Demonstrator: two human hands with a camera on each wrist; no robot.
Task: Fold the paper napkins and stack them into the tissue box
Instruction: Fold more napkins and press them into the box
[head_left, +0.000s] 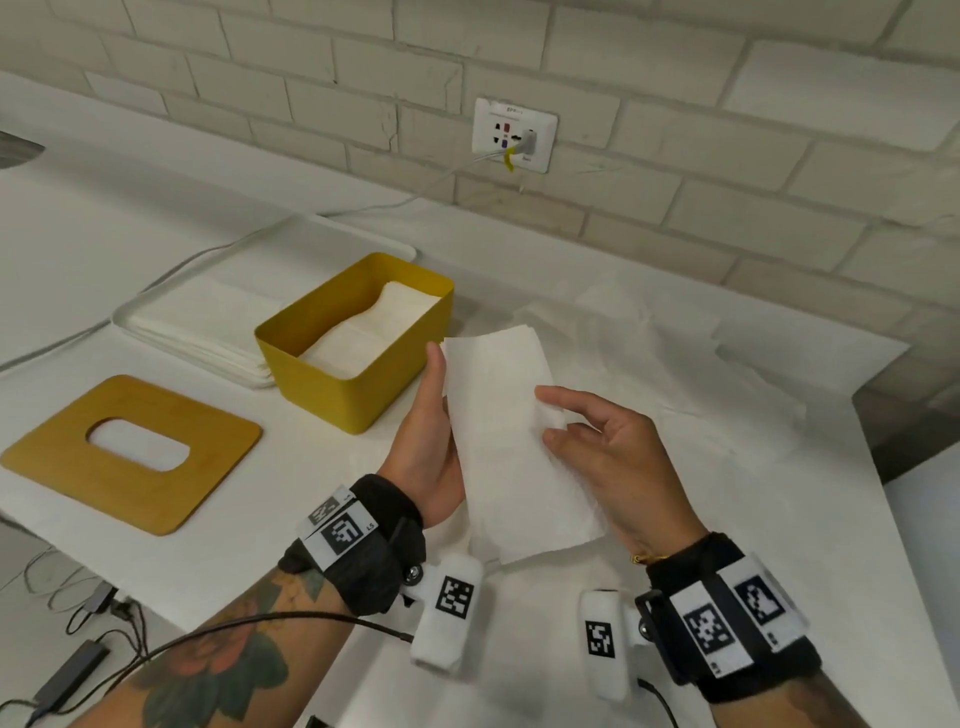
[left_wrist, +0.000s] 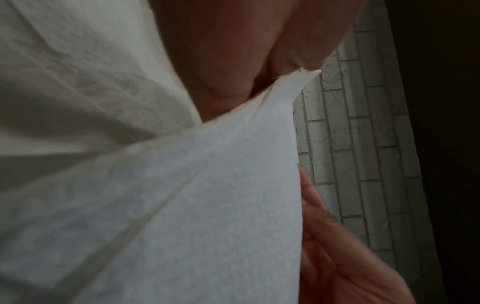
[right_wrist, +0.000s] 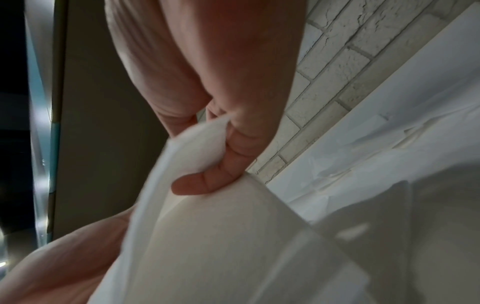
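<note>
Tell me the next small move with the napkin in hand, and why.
Probably carry the folded napkin left and lay it in the yellow tissue box. It already looks folded into a narrow strip, held above the counter between the left hand and right hand. The box stands open just beside the left hand, with folded napkins already inside and its lid off.

Looks like lab or test workspace, not lived-in home: plain white counter (head_left: 779, 597) against whitewashed brick wall (head_left: 753, 171); multi-socket wall outlet (head_left: 514, 134) with white cable (head_left: 218, 249) trailing across counter; power adapters and loose cables (head_left: 78, 649) on floor below left edge; both wrists wear black straps with printed square marker tags (head_left: 347, 532)
</note>
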